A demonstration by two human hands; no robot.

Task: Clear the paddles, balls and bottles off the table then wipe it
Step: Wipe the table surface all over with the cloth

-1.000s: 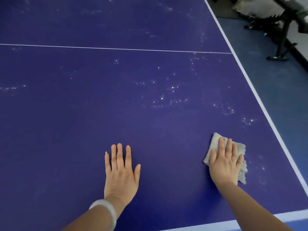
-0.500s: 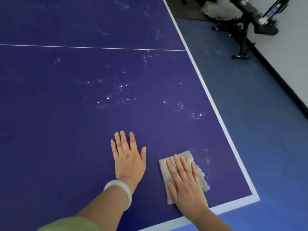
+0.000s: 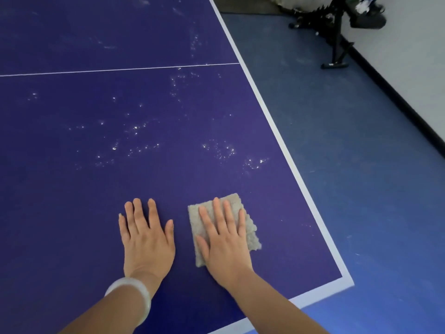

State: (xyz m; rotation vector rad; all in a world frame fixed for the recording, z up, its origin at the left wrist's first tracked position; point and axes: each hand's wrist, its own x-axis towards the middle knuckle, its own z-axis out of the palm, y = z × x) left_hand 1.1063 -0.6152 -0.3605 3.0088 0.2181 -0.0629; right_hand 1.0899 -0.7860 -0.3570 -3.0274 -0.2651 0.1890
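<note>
— Blue table, near corner: where's our cloth?
— Flat under our right hand, fingers straight; left hand flat beside. Droplets lie ahead of it, mostly leftward

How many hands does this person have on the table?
2. The left hand lies flat on the bare blue table. The right hand lies beside it, pressing a grey cloth near the table's corner. Neither is hidden.
</note>
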